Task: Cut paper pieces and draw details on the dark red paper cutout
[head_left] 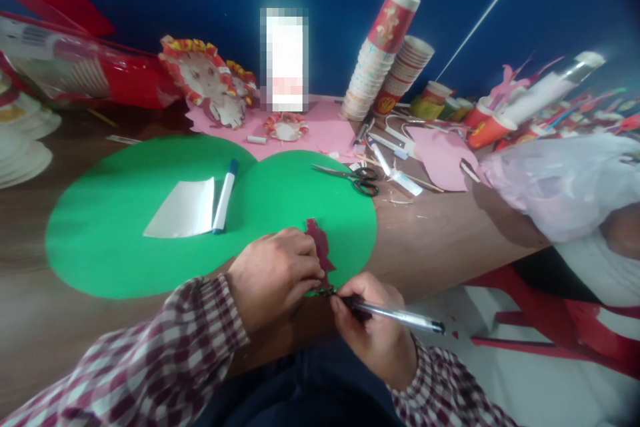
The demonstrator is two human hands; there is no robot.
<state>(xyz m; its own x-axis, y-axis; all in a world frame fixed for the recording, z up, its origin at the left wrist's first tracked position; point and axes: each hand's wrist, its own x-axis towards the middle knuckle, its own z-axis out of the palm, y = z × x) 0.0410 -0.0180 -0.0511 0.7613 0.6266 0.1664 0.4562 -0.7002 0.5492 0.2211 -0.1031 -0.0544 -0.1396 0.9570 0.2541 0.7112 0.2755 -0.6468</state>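
My right hand (375, 330) is closed around a clear-barrelled pen (405, 318) with a dark end, its tip side pointing left. Just left of it, my left hand (275, 273) has its fingers curled over a dark red paper cutout (320, 245) with a jagged outline. The lower end of the cutout, where the two hands meet, is dark and hard to make out. Beneath the cutout lies a round green sheet (280, 213), overlapping a second green sheet (100, 233). Black-handled scissors (350, 175) rest on the green sheet's far right part.
A white paper piece (183, 210) and a blue-capped marker (225, 197) lie on the left green sheet. Stacked paper cups (373, 73) stand at the back, by pink paper (325, 127). A glowing screen (285, 57) leans upright. At right are a plastic bag (560, 180) and red stool (550, 300).
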